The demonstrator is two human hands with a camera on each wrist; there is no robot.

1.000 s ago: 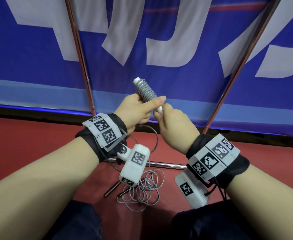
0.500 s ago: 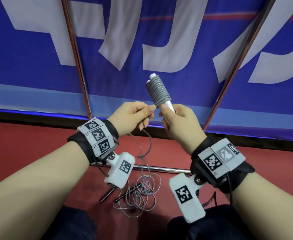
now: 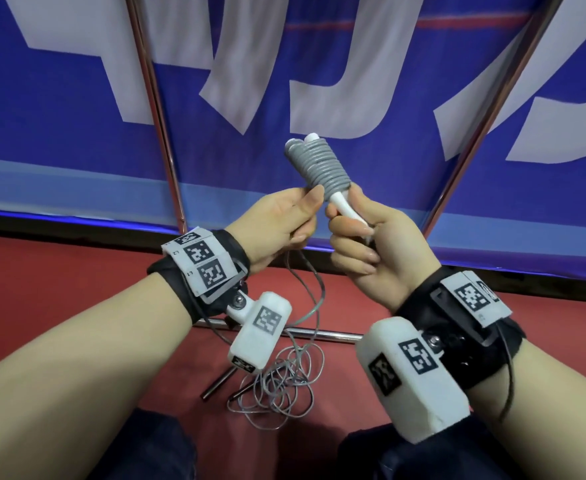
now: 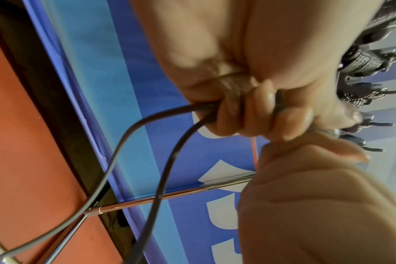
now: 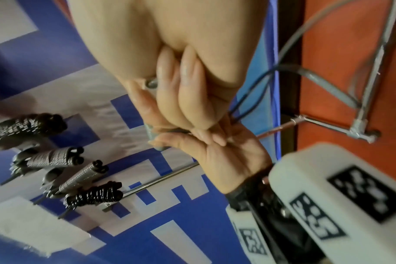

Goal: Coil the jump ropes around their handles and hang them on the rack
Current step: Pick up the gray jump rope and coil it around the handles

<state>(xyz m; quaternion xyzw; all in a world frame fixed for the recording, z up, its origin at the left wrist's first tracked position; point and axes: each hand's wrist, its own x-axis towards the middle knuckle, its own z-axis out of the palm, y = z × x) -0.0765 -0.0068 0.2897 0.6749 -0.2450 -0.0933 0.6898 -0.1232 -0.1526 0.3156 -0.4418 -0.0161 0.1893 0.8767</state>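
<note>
The right hand (image 3: 371,251) is gripping the lower, bare white end of the handles (image 3: 345,207), fingers curled round them, and is holding them tilted up and to the left in front of the blue banner (image 3: 77,116). Grey rope (image 3: 322,168) is sitting in tight turns around the upper part of the handles (two white tips are peeking out at the top). The left hand (image 3: 281,226) is lying just beside the coil, its fingers closed around the loose rope, which is showing in the left wrist view as two strands (image 4: 147,142) running out of the fist. The slack is dropping to a loose pile (image 3: 281,386) on the red floor (image 3: 42,289), near the rack's metal base bar (image 3: 322,336). In the right wrist view, other wound ropes (image 5: 63,178) are hanging on the rack.
</note>
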